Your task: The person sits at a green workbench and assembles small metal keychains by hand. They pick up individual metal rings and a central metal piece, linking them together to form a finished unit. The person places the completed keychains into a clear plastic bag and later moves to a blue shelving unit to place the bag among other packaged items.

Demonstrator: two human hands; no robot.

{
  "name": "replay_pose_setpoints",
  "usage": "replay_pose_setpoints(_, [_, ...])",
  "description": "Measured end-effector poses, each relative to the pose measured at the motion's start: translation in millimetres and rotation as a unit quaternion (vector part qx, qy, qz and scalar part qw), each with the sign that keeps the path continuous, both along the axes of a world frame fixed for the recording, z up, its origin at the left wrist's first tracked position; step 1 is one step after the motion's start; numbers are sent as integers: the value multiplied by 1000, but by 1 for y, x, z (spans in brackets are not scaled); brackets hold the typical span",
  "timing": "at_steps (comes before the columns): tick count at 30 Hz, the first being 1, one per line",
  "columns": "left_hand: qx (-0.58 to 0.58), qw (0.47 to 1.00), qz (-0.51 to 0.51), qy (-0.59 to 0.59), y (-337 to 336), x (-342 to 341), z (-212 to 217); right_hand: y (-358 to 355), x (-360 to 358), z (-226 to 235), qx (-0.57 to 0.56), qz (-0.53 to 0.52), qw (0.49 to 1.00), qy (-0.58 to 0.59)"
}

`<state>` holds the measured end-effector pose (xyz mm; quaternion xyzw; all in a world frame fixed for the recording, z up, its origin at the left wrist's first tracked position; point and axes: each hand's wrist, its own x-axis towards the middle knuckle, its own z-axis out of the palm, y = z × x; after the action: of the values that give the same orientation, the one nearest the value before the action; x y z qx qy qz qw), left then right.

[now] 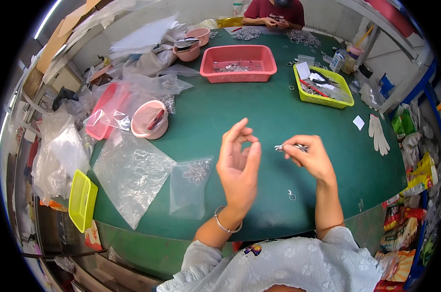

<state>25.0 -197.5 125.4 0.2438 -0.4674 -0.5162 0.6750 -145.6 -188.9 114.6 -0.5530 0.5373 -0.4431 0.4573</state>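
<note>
Pinching a small metal piece (289, 147) in our right hand (312, 159) above the green surface (279, 112), we held the left hand (240, 168) released, fingers loosely curled; we judged a slack pinch could drop it beside the stray ring (292, 195).

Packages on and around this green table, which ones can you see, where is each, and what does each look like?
Small clear plastic bag of metal rings: left of the left hand, flat.
Large clear plastic bag: farther left, flat, crinkled.
Colourful snack packets: off the table's right edge, red, yellow, green.
White plastic bottle: far right, upright.
</note>
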Motion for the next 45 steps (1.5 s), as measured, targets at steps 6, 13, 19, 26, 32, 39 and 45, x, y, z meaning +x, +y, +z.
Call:
replay_pose_setpoints(6, [-12,1000,-4,4,9,8,3,-148,-11,-41,34,4,985,-169])
replay_pose_setpoints(13, [-17,999,-37,2,9,3,7,-213,-16,-68,-30,-132,939,-317])
replay_pose_setpoints(19, [-13,995,-98,19,11,5,8,-164,-42,-115,123,-109,881,-444])
replay_pose_setpoints(26, [-39,994,-60,85,12,14,7,-29,-80,-103,46,123,981,146])
replay_pose_setpoints(32, [-48,991,-95,79,16,10,7,70,-50,-88,132,150,916,348])
replay_pose_setpoints(39, [-44,992,-101,68,17,8,6,93,-34,-125,48,8,950,309])
replay_pose_setpoints(45, [-39,990,-127,43,20,8,5,94,-35,-97,198,-6,900,-389])
